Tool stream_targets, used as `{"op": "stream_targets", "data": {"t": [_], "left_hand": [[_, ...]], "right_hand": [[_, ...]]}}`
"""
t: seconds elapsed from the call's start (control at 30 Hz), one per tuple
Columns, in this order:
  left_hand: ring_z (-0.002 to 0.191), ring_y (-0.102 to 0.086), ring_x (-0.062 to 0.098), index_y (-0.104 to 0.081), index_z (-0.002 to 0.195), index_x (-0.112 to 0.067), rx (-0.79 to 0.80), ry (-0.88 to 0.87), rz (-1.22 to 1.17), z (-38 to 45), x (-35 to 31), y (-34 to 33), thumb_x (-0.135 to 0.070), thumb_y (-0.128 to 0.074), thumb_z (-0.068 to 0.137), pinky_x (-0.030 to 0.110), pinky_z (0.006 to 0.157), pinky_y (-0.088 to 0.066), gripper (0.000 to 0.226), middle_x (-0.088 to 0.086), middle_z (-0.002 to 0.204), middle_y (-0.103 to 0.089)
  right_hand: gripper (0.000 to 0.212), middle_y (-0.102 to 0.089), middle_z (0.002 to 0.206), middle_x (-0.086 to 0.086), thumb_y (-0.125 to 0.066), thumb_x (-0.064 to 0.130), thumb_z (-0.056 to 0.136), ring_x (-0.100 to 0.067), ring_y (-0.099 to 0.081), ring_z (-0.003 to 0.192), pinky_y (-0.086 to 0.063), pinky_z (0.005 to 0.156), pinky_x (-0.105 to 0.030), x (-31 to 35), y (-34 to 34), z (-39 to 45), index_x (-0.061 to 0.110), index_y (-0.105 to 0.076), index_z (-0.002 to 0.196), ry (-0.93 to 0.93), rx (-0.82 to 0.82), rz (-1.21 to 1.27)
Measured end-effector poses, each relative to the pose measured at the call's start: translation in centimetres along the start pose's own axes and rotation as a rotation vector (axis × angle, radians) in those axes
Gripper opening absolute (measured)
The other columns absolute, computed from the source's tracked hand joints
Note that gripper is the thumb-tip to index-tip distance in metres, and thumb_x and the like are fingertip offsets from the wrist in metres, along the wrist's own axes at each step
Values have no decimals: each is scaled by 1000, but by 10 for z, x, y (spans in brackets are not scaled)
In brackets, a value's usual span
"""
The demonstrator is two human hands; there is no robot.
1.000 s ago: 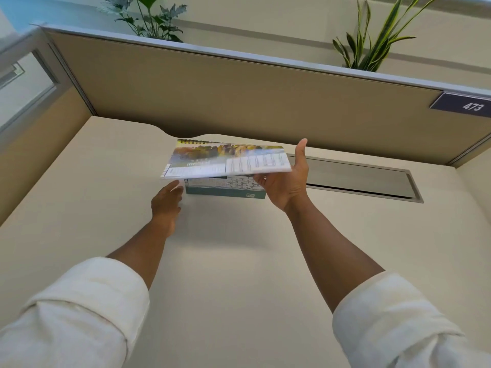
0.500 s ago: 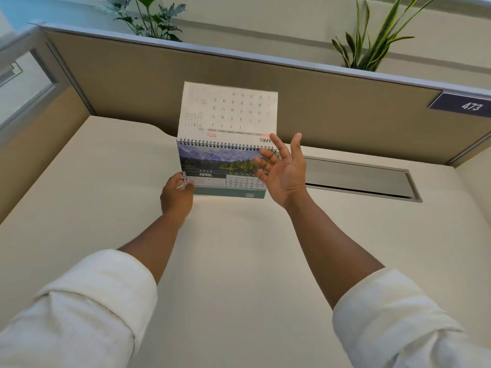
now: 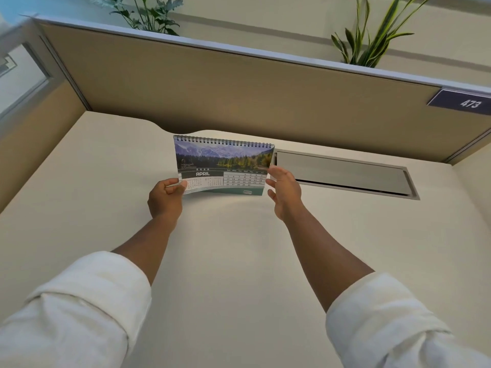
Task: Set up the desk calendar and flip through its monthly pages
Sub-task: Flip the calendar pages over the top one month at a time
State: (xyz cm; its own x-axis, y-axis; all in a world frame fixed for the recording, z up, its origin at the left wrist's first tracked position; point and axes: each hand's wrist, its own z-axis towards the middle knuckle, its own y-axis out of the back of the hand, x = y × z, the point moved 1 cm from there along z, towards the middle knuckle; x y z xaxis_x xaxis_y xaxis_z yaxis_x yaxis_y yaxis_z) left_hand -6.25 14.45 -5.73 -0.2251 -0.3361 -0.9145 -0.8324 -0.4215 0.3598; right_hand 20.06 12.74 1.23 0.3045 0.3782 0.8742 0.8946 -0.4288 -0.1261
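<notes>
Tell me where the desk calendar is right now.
In the head view, the calendar stands mid-desk below the partition, left of the metal hatch; the left hand pinches its lower left corner, the right hand is open beside it.

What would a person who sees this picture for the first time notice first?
The eye goes first to the desk calendar, standing at the middle of the pale desk and open at APRIL under a photo of mountains and a lake. The left hand pinches its lower left corner, and the right hand is open beside its right edge. Next comes the dark plate reading 473 on the partition, at the upper right.
</notes>
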Motion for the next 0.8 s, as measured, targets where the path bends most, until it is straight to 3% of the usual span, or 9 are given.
{"op": "stream_targets", "data": {"t": [0.13, 0.27, 0.4, 0.5, 0.57, 0.67, 0.8], "left_hand": [[91, -61, 18, -66, 113, -19, 9, -20, -13, -3, 2, 0, -36, -70, 87, 13, 66, -47, 32, 5, 119, -69], [91, -61, 18, -65, 112, -19, 11, -13, -41, -4, 1, 1, -36, -70, 87, 13, 65, -46, 31, 5, 117, -69], [87, -62, 14, -67, 108, -20, -3, -19, -71, -5, 3, 3, -35, -68, 88, 4, 58, -44, 25, 3, 112, -70], [88, -65, 17, -67, 101, -23, -21, 21, -95, -5, 5, 3, -40, -62, 90, 16, 69, -52, 21, 3, 107, -71], [91, -66, 20, -67, 99, -21, -19, 57, -115, -4, 6, 3, -49, -55, 92, 26, 76, -55, 30, 2, 103, -71], [87, -66, 17, -67, 94, -21, -7, 68, -163, -8, 4, 3, -56, -43, 95, 21, 66, -49, 42, 1, 99, -70], [90, -67, 19, -67, 83, -26, -22, 111, -240, -10, 0, 5, -54, -35, 98, 31, 81, -53, 45, 2, 97, -71]], "right_hand": [[23, -64, 108, 4, -65, 22, 94, -16, -58, 105, -47, 87, -32, -7, 5, 0, 23, -57, 115, -17, -29, -18], [35, -60, 123, -2, -64, 19, 94, -18, -56, 109, -46, 91, -33, -11, 5, 0, 20, -55, 128, -15, -18, -53], [24, -61, 121, -4, -64, 20, 94, -21, -55, 108, -43, 85, -32, -13, 6, 1, 23, -60, 118, -36, -33, -81], [7, -65, 116, -4, -66, 21, 93, -19, -58, 102, -44, 79, -30, -16, 8, 2, 25, -66, 99, -44, -32, -97], [6, -67, 106, -1, -68, 22, 92, -15, -59, 94, -44, 70, -26, -17, 9, 1, 26, -66, 88, -41, -16, -104], [6, -69, 100, 3, -70, 26, 90, -13, -61, 90, -43, 66, -25, -19, 9, -1, 25, -65, 89, -40, 11, -96], [13, -73, 99, 0, -74, 29, 86, -18, -64, 92, -47, 73, -31, -20, 10, -2, 21, -64, 86, -37, 41, -85]]}}
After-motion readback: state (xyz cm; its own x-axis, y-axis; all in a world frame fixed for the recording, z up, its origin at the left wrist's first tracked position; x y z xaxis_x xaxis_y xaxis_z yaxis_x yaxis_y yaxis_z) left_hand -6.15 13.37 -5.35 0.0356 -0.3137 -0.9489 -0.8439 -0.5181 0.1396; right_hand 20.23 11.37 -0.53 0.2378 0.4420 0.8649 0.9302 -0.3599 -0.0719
